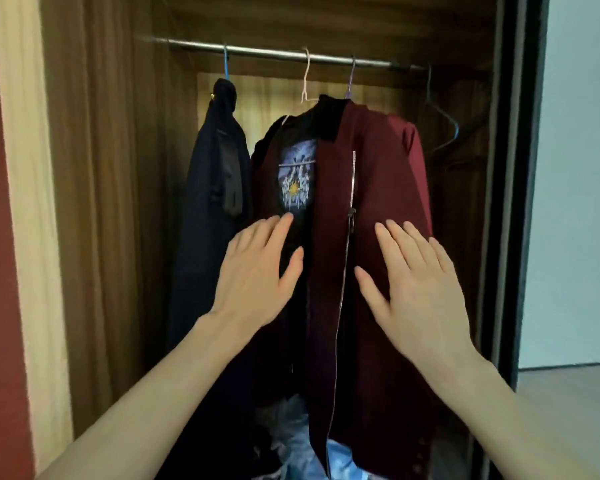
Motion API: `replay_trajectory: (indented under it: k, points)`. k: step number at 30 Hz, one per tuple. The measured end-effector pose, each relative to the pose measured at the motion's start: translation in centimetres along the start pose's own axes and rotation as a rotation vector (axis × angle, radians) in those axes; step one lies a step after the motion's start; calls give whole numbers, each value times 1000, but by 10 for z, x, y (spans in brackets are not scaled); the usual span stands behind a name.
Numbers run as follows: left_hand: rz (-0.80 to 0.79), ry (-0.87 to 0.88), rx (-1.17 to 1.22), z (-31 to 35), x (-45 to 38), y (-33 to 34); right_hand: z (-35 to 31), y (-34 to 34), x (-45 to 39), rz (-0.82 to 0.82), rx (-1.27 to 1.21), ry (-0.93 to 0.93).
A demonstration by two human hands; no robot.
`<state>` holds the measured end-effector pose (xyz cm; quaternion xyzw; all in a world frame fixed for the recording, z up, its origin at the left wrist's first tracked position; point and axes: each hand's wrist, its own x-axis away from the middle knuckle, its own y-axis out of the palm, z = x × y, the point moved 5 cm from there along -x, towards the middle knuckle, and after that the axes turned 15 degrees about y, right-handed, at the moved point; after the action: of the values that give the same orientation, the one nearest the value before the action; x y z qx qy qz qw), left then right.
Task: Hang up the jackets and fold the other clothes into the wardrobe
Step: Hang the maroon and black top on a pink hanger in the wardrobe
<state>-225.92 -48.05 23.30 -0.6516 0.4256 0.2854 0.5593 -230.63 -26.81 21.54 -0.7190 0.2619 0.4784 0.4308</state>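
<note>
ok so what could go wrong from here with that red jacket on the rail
1. The maroon jacket hangs unzipped, its left panel folded back over a dark printed garment; it may slide off its hanger once both flat hands, left hand and right hand, let go.
2. It hangs close beside the navy jacket, so pushing it may bunch the two together.
3. Its hem hangs just above the loose blue clothes below and may snag on them.

Metal rail (pixel 278 58) carries navy jacket (pixel 215 188), maroon jacket (pixel 378 202) & bare blue hanger (pixel 444 129).
</note>
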Motion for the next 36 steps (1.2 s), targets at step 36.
replay_trajectory:
  k: [36]
  points:
    - [-199,245,968,292,263,99,115,-161,377,-319,454,750]
